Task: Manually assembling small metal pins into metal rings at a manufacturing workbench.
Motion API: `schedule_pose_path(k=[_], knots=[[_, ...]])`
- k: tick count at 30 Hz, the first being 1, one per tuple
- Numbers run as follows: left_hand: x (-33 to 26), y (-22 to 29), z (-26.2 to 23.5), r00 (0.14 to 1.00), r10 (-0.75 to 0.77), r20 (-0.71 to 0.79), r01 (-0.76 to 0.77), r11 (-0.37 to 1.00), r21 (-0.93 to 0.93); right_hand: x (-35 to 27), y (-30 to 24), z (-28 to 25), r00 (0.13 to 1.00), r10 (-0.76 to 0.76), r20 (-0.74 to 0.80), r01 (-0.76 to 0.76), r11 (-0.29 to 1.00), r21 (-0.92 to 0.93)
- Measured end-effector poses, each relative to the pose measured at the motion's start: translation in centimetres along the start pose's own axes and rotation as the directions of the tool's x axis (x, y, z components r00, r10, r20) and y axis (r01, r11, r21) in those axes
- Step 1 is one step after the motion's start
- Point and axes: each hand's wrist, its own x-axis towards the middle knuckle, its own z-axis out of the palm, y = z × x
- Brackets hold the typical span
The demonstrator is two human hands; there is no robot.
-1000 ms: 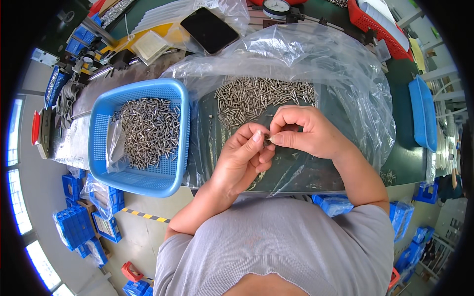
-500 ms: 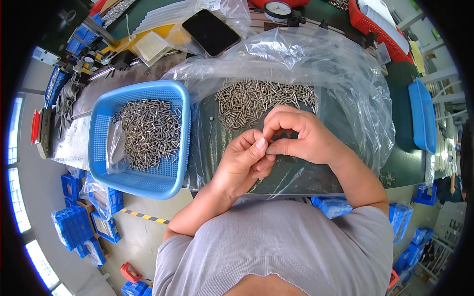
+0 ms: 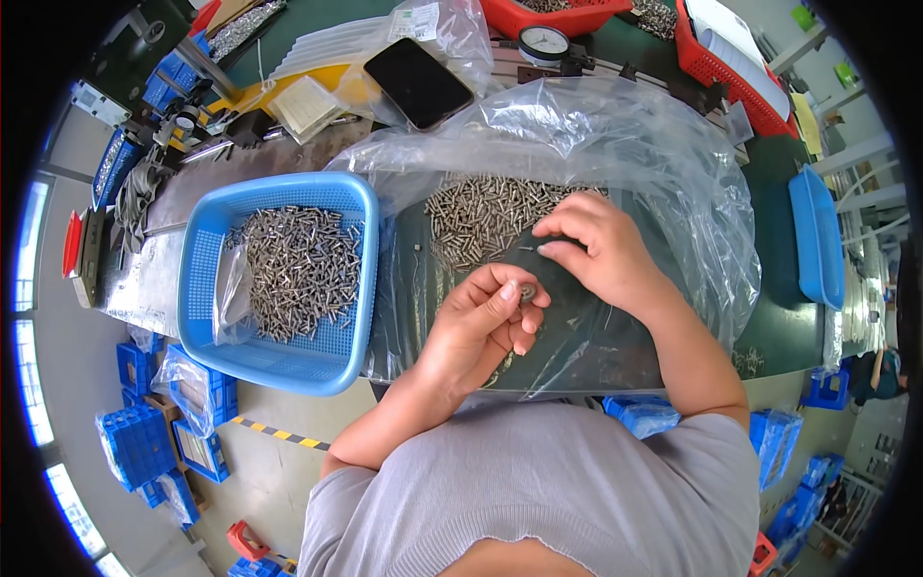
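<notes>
My left hand (image 3: 476,322) is closed, with a small round metal ring (image 3: 527,292) pinched between thumb and fingers. To its upper right, my right hand (image 3: 604,248) has thumb and forefinger apart, with nothing between them. A single small metal pin (image 3: 526,249) shows just left of those fingertips; whether it lies on the plastic or is in the air, I cannot tell. Beyond both hands, a pile of small metal pins (image 3: 490,212) is spread on a clear plastic bag (image 3: 687,216). At the left, a blue plastic basket (image 3: 366,279) holds many similar pins.
A black phone (image 3: 418,84) lies at the back beside a dial gauge (image 3: 543,43). Red baskets (image 3: 697,58) stand at the far side. A blue tray (image 3: 816,240) is at the right edge of the green table (image 3: 784,221). Blue crates (image 3: 139,442) stand on the floor.
My hands have come apart. The right one has moved up and to the right, its fingers parted; the round ring in my left hand now shows, and a loose pin appears between the hands.
</notes>
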Motion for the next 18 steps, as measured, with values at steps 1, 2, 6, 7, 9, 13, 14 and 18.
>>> schedule_pose_path(k=[1,2,6,7,9,13,14,18], knots=[[0.0,0.0,0.0,1.0,0.001,-0.001,-0.001,1.0,0.0,0.0,0.2,0.2,0.996,-0.083,0.027,0.085,0.993,-0.082],[0.0,0.0,-0.1,1.0,-0.009,0.006,0.009,1.0,-0.008,0.0,0.3,0.4,0.985,-0.163,0.061,0.17,0.972,-0.159],[0.0,0.0,-0.2,0.999,-0.021,0.027,0.022,1.0,-0.019,0.2,0.3,1.1,0.976,-0.212,0.041,0.216,0.95,-0.225],[0.1,-0.1,-0.1,1.0,-0.02,0.024,0.02,1.0,-0.019,0.2,0.2,1.0,0.976,-0.213,0.042,0.217,0.951,-0.222],[0.0,-0.2,-0.1,1.0,-0.02,-0.01,0.019,0.997,-0.079,0.2,-0.2,0.6,0.992,-0.123,0.028,0.124,0.992,-0.022],[-0.1,-0.2,-0.5,1.0,0.013,-0.007,-0.014,0.996,-0.087,-0.1,-1.9,-0.9,0.959,0.113,0.258,-0.234,0.829,0.508],[0.0,-0.2,-0.5,1.0,0.008,-0.005,-0.008,0.996,-0.087,-0.2,-2.2,-0.8,0.951,0.109,0.288,-0.266,0.765,0.587],[0.0,-0.2,-0.1,0.999,0.004,-0.044,-0.007,0.998,-0.06,-0.5,-2.8,-0.5,0.966,0.038,0.256,-0.161,0.863,0.479]])
